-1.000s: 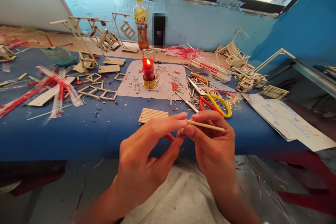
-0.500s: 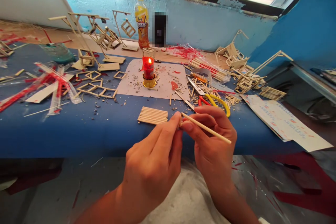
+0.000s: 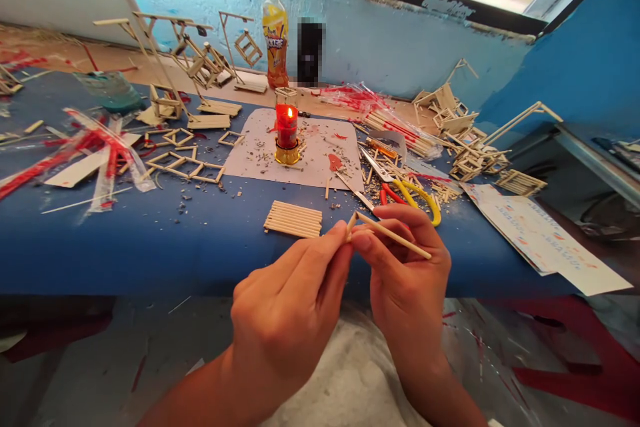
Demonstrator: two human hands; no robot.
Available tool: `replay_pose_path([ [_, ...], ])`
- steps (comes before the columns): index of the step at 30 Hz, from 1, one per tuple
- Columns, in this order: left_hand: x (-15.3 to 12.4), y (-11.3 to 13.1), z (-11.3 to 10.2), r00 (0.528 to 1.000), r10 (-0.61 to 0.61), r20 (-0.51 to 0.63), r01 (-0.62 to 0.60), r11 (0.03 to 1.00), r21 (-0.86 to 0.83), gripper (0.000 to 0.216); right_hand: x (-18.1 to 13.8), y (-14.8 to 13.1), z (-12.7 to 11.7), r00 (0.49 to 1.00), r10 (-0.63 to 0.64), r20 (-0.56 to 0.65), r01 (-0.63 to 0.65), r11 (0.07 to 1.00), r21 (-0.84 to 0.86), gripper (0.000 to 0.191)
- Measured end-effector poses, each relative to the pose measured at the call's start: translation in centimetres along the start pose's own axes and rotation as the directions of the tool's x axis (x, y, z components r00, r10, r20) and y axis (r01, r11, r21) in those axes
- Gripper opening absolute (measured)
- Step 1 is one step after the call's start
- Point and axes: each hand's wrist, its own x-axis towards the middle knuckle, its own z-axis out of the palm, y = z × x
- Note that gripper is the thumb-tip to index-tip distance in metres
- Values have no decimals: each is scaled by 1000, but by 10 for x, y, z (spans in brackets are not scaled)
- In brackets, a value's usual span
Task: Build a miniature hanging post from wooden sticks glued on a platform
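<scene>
My two hands meet just in front of the blue table [image 3: 150, 247], over my lap. My right hand [image 3: 405, 273] pinches a thin wooden stick [image 3: 395, 237] that slants out to the right. My left hand [image 3: 285, 313] pinches a short stick piece [image 3: 351, 226] at the long stick's near end, fingertips touching those of the right hand. Just beyond the hands a flat panel of glued sticks [image 3: 293, 219] lies on the table.
A lit red candle [image 3: 287, 135] stands on a grey mat [image 3: 310, 153]. Scissors with red and yellow handles [image 3: 410, 195], a knife, stick bundles, square stick frames [image 3: 185, 167], small stick models, red-striped wrappers, a drink bottle [image 3: 276, 33] and printed sheets [image 3: 540, 233] lie about the table.
My hands rose and closed together over the stick's near end. The long stick swung from nearly level to slanting down right. The camera tipped slightly.
</scene>
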Motion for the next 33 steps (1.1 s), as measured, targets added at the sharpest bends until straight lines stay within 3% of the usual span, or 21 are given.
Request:
replay_pose_path([
  [6,1,-1,-1,998,-52,33,54,997,-50,12,-1,1,-3,999,33,25,-33,999,-14,32],
  [13,-1,-1,-2,999,-26,37,28,999,-43,13,-4,1,-1,997,75,-17,-75,997,-2,28],
  [23,0,-4,0,1000,-18,-18,18,1000,11,10,-6,4,3,995,96,-39,-98,994,-41,27],
  [28,1,-2,-6,1000,-27,6,27,999,35,11,-4,1,-2,997,39,64,-33,995,-98,37],
  [30,1,-1,-7,999,-46,-11,47,998,52,10,-2,0,-4,995,-37,92,48,992,-115,42],
  [33,2,-1,-6,997,-70,-44,73,995,72,10,0,-2,-5,982,-188,37,191,966,-176,45],
])
